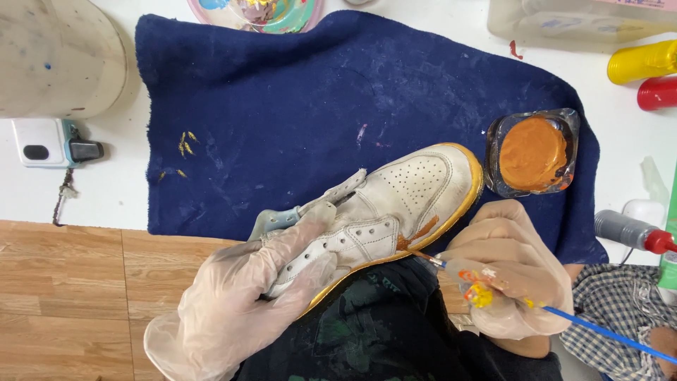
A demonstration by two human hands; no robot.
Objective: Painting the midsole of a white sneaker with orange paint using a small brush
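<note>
A white sneaker (395, 204) with a gold-painted sole edge lies on its side over a dark blue towel (296, 106). My left hand (247, 296), in a clear glove, grips the sneaker around its heel and collar. My right hand (508, 275), also gloved and smeared with yellow and orange paint, holds a thin blue-handled paintbrush (599, 331). The brush tip touches an orange-brown patch on the sneaker's side near the sole. A small clear cup of orange paint (532, 152) stands on the towel just beyond my right hand.
A yellow paint bottle (642, 62) and a red paint bottle (657, 93) lie at the right. A paint-stained palette (257, 14) is at the top, a pale bucket (56, 56) and white power strip (42, 141) at left. Checked cloth (620, 310) lies lower right.
</note>
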